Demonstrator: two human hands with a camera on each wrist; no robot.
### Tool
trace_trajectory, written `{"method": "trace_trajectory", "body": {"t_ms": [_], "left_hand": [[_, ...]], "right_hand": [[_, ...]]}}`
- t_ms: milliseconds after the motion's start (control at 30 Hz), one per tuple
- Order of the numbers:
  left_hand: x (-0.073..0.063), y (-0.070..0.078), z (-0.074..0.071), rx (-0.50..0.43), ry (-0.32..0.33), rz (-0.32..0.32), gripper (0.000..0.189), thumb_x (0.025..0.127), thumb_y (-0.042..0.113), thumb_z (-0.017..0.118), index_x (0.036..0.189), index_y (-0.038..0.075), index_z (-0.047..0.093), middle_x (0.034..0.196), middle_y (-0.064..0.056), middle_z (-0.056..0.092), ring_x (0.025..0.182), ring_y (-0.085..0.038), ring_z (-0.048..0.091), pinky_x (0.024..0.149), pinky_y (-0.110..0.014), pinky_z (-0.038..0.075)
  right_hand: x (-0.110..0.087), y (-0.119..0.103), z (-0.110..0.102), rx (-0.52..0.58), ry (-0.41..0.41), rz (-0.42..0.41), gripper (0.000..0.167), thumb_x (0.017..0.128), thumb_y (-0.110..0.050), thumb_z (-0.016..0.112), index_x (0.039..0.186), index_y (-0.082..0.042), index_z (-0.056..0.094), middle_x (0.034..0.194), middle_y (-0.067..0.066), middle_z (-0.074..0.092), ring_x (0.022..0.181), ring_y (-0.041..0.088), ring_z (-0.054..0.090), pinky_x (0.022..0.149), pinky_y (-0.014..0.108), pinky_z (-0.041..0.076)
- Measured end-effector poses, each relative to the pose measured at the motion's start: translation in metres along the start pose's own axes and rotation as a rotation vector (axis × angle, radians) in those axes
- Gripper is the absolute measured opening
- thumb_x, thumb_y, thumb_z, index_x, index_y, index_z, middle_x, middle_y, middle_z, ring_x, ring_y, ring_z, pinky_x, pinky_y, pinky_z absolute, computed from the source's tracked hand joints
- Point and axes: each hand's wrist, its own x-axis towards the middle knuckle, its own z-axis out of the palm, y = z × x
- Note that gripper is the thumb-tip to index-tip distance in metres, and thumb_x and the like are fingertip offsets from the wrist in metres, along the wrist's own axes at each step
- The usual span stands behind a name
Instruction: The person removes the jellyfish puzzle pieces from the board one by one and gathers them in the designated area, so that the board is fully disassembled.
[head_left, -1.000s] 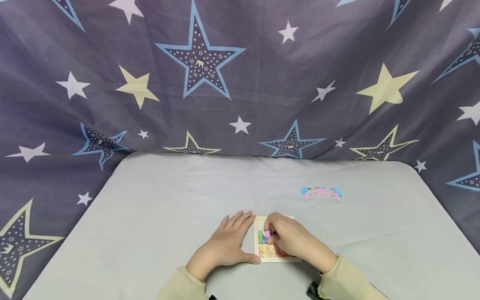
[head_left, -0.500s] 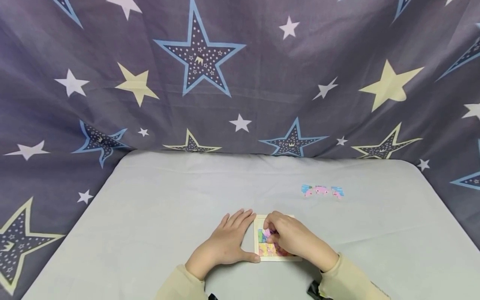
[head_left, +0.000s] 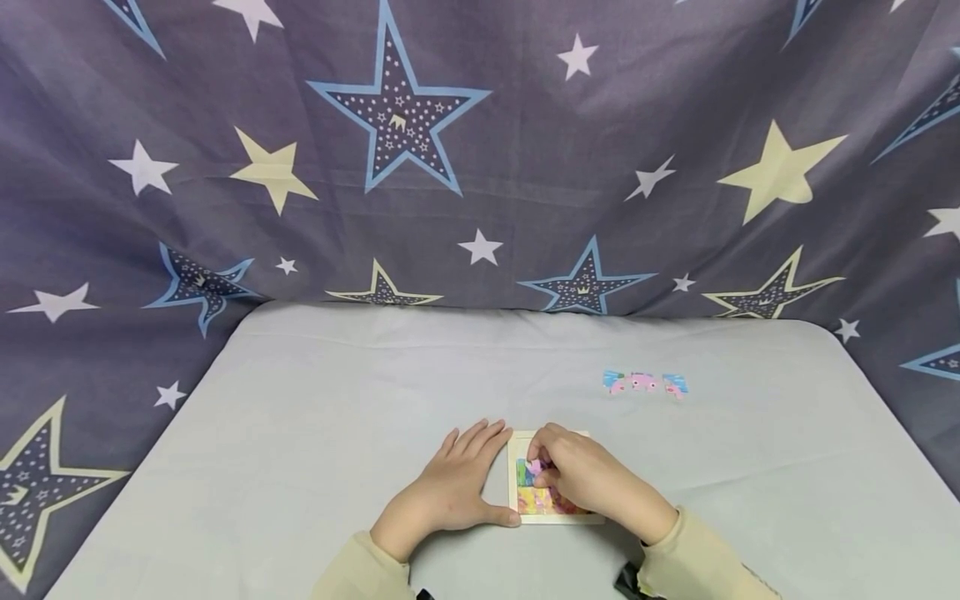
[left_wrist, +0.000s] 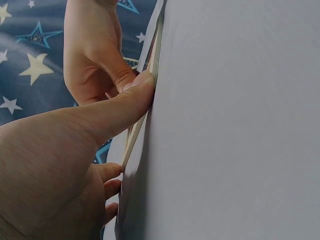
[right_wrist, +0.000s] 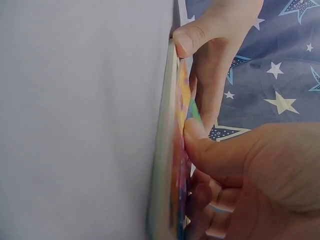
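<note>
A small picture puzzle in a pale wooden frame lies flat on the grey-covered table. Coloured pieces fill its lower part; bare pale wood shows at upper left. My left hand is spread beside the frame, thumb on the near left corner and fingertips by the left edge. In the left wrist view the left thumb presses on the frame's rim. Over the frame, my right hand pinches a pink and blue puzzle piece between curled thumb and forefinger. The right hand hides much of the puzzle's right side.
Three loose puzzle pieces with pink and blue print lie in a row behind the frame, to the right. A dark star-patterned curtain hangs along the table's back edge. Grey cloth covers the tabletop.
The camera view has shifted slightly. Both hands, the frame and the loose pieces stay essentially where they were.
</note>
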Motion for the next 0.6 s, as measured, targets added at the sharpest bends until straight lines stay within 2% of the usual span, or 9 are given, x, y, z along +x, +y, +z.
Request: {"method": "trace_trajectory", "body": {"t_ms": [400, 600], "left_hand": [[0.0008, 0.0001, 0.0010, 0.011, 0.007, -0.003, 0.106, 0.076, 0.062, 0.075, 0.155, 0.008, 0.030, 0.162, -0.007, 0.025, 0.149, -0.030, 0.016, 0.118, -0.057, 0.011], [0.0006, 0.0004, 0.0007, 0.010, 0.003, -0.009, 0.106, 0.076, 0.062, 0.075, 0.155, 0.008, 0.030, 0.162, -0.007, 0.024, 0.150, -0.030, 0.016, 0.119, -0.057, 0.011]], "right_hand": [[-0.0014, -0.0013, -0.0022, 0.012, 0.002, 0.006, 0.023, 0.085, 0.001, 0.075, 0.093, -0.012, 0.058, 0.083, -0.006, 0.050, 0.067, 0.007, 0.045, 0.068, 0.031, 0.043], [-0.0011, -0.0009, -0.0025, 0.014, 0.001, 0.010, 0.025, 0.085, 0.004, 0.074, 0.092, -0.013, 0.058, 0.083, -0.006, 0.050, 0.068, 0.008, 0.045, 0.065, 0.029, 0.042]]}}
